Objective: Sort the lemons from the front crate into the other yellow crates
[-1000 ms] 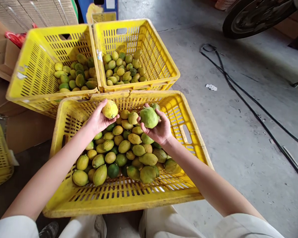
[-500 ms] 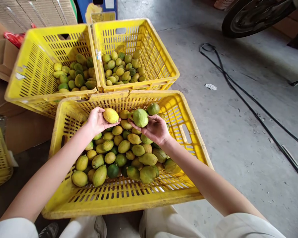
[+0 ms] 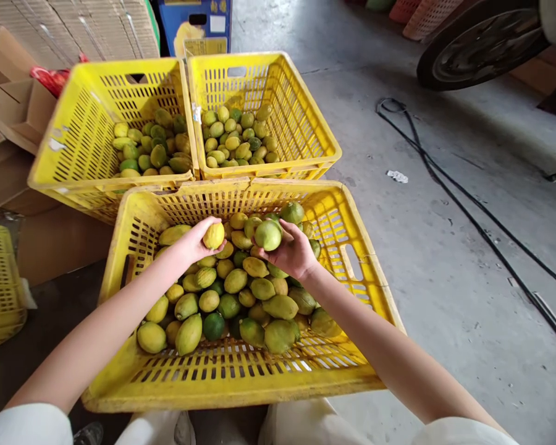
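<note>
In the head view, my left hand [image 3: 198, 241] is closed around a yellow lemon [image 3: 214, 236], its end turned toward me. Beside it, my right hand [image 3: 295, 250] holds a round green lemon [image 3: 268, 235] between thumb and fingers. Both hands hover over the near yellow crate [image 3: 180, 395], which has slotted sides. A heap of lemons [image 3: 236, 281], ranging from yellow to dark green, lies in that crate beneath my hands. Some of the heap is hidden behind my hands and forearms.
Two more yellow crates, a left one [image 3: 50, 167] and a right one [image 3: 306, 133], stand behind with lemons inside. Cardboard boxes [image 3: 9, 111] lie at left. A black cable [image 3: 472, 210] runs over the concrete floor at right, near a wheel [image 3: 486, 46].
My left hand has moved right, closer to my right hand, and the yellow lemon has turned end-on. The green lemon stays in my right hand. The whole view has shifted slightly.
</note>
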A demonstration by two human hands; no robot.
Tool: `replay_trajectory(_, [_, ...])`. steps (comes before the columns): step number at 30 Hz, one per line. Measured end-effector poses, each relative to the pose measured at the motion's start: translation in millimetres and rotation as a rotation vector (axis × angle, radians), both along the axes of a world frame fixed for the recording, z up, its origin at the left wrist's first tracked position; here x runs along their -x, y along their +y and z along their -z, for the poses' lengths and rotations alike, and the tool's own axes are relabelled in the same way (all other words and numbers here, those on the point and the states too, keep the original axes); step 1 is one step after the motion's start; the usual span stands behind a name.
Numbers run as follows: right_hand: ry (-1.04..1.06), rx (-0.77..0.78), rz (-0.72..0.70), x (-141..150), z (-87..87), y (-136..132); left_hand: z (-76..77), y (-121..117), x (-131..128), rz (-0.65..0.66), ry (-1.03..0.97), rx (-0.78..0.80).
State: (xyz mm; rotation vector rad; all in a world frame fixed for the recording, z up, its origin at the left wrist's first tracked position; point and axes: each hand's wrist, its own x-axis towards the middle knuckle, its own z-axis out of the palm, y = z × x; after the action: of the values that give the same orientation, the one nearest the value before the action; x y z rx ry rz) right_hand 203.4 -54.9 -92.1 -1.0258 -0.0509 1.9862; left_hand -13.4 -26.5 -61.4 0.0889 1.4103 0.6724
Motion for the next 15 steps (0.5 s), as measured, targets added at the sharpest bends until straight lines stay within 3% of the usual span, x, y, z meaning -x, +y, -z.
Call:
replay_trajectory(4, [-0.037,-0.016,0.224,2,0.7,5,10.6,-5,-5,0.012,-0.037,0.008])
replay_trajectory(7, [-0.126,-0.190,0.406,8,-2.6,21,13.5,-6,-7,0.018,-0.060,0.012])
replay_trajectory(10, [-0.407,-0.520,0.514,30,-15.2,54,13.6,-3,-8,0.027,-0.080,0.003])
replay_trajectory(12, [-0.682,-0.795,0.511,56,-28.2,83,13.9,-2,-7,0.038,-0.090,-0.018])
replay_trajectory(14, [-0.954,-1.133,0.373,88,-41.6,112,14.8,-2,-6,0.063,-0.092,-0.064])
replay_trajectory(15, [-1.072,-1.264,0.237,106,-47.3,125,15.3,-2,-6,0.084,-0.088,-0.090])
